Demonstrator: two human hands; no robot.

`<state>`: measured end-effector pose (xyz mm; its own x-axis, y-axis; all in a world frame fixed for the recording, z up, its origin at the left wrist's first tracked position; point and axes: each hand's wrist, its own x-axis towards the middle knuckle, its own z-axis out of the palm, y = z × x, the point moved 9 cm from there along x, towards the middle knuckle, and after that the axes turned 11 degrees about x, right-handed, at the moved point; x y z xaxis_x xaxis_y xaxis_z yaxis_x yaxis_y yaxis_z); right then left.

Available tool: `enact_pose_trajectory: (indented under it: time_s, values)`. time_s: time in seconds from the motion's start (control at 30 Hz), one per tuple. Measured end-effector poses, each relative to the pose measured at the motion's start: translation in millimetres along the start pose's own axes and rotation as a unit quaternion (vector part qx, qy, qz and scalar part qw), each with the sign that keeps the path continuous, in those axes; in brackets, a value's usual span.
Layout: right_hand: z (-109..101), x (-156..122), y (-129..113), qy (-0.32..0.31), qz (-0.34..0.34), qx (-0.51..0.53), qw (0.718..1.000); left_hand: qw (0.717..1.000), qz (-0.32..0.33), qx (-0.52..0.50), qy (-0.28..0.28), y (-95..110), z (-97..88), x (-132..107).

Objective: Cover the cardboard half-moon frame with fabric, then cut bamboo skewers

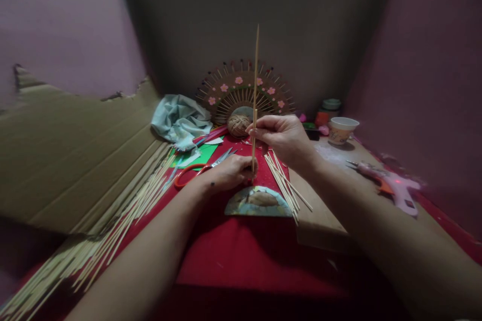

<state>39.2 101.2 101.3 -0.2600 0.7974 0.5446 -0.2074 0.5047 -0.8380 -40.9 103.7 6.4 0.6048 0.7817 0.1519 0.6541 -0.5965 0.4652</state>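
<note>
A long bamboo skewer stands upright in front of me, pointed end up. My right hand pinches it partway up, together with a shorter stick piece. My left hand is closed around its lower end, just above the red cloth. A semicircular card base lies right below both hands. A small bundle of cut skewers lies beside my right wrist.
Many long skewers lie at the left against a cardboard sheet. Orange-handled scissors, green paper, a twine ball, a finished fan decoration, a blue cloth, a paper cup and a glue gun surround me.
</note>
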Motion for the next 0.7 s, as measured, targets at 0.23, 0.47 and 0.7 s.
enact_pose_trajectory:
  time_s: [0.23,0.47,0.7]
  values:
    - [0.0,0.0,8.7,0.011,0.017,0.015,1.000,0.999,-0.019,-0.029,-0.007,-9.2,4.8,-0.9]
    - [1.3,-1.8,16.6,0.009,0.077,0.080,0.994,0.999,-0.016,-0.030,-0.008,-6.9,3.8,-1.3]
    - [-0.3,-1.9,18.3,0.024,0.083,0.107,0.991,0.998,-0.017,-0.051,-0.016,-5.1,5.6,-2.5]
